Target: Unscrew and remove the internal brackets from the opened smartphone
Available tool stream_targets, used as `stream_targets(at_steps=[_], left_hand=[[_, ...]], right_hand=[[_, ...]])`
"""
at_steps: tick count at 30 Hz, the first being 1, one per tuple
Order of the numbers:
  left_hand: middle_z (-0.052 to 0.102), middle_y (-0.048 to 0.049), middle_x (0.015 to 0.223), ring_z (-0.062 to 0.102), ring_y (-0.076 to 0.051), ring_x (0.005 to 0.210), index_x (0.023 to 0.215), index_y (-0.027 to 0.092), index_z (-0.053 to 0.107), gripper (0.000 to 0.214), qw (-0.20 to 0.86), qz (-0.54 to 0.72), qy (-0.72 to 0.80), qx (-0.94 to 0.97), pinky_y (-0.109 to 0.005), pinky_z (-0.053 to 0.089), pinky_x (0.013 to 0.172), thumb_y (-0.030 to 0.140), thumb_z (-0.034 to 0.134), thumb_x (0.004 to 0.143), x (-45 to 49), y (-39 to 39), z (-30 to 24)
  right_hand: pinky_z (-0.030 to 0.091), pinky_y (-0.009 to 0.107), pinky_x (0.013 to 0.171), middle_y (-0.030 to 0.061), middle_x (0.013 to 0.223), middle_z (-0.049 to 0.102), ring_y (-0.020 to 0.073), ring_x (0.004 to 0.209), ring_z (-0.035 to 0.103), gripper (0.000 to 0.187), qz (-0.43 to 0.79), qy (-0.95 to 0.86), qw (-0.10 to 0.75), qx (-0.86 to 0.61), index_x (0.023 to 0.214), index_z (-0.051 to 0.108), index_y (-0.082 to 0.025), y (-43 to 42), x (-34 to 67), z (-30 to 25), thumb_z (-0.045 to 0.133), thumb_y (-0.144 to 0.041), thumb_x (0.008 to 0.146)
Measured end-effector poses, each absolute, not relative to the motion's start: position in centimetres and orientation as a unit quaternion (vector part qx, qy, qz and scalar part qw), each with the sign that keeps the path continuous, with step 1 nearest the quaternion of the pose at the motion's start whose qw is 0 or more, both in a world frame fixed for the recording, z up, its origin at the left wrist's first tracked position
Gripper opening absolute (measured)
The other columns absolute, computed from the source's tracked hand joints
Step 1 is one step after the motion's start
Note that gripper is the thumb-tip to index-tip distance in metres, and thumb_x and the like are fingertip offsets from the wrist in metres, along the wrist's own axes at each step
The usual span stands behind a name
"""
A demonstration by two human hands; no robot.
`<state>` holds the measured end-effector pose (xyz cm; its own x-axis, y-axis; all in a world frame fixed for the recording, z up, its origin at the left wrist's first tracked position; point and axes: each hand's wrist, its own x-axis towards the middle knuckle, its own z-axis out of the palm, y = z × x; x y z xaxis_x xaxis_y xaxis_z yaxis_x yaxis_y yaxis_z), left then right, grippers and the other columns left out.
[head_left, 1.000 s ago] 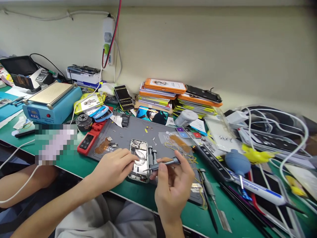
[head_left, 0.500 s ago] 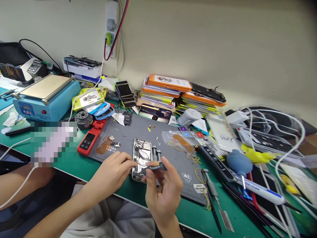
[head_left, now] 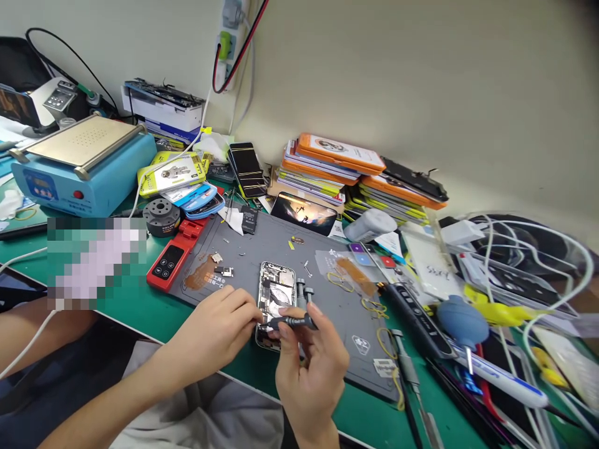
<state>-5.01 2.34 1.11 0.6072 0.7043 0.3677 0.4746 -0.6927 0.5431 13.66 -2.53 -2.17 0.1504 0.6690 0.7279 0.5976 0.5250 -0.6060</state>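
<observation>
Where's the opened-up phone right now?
In the head view, the opened-up phone sits just below the middle, on the gray mat, between the left hand and the right hand.

Grey mat (head_left: 271, 244) on green bench (head_left: 122, 305)

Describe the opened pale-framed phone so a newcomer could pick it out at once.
On the green tabletop lies a dark grey rectangular mat. Near its front edge, beside the left hand, sits the opened pale-framed phone. Unlike the black phone with a lit screen beyond it, it shows bare silvery internals.
</observation>
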Motion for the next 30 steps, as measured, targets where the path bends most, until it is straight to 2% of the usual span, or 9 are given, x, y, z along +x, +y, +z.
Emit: stream_targets(at_steps=[6,18,30], left_hand=[[0.070,-0.0046,0.110,0.059,-0.023,0.094,0.111,0.019,0.066,0.011,0.196,0.291,0.335,0.874,-0.037,0.050,0.082,0.012,0.057,0.113,-4.97,2.24,0.95],[0.070,-0.0055,0.109,0.058,-0.023,0.092,0.110,0.019,0.067,0.014,0.183,0.289,0.333,0.879,-0.037,0.050,0.080,0.013,0.055,0.114,-4.94,2.12,1.02],[0.070,-0.0053,0.110,0.059,-0.023,0.093,0.111,0.018,0.067,0.014,0.185,0.275,0.343,0.879,-0.038,0.052,0.082,0.011,0.055,0.113,-4.91,1.98,0.97]], right_hand=[[0.073,0.030,0.073,0.0109,0.117,0.075,0.0223,0.100,0.082,0.064,0.016,-0.663,0.573,-0.482,0.167,0.048,-0.032,-2.59,13.64,-2.06,0.068,-0.012,0.110],[0.072,0.029,0.070,0.0127,0.117,0.074,0.0220,0.098,0.081,0.056,0.012,-0.665,0.570,-0.482,0.164,0.048,-0.025,-2.50,13.58,-2.24,0.066,-0.015,0.112],[0.072,0.028,0.072,0.0121,0.119,0.072,0.0192,0.098,0.080,0.060,0.027,-0.668,0.569,-0.479,0.168,0.044,-0.028,-2.38,13.53,-2.22,0.061,-0.011,0.113]])
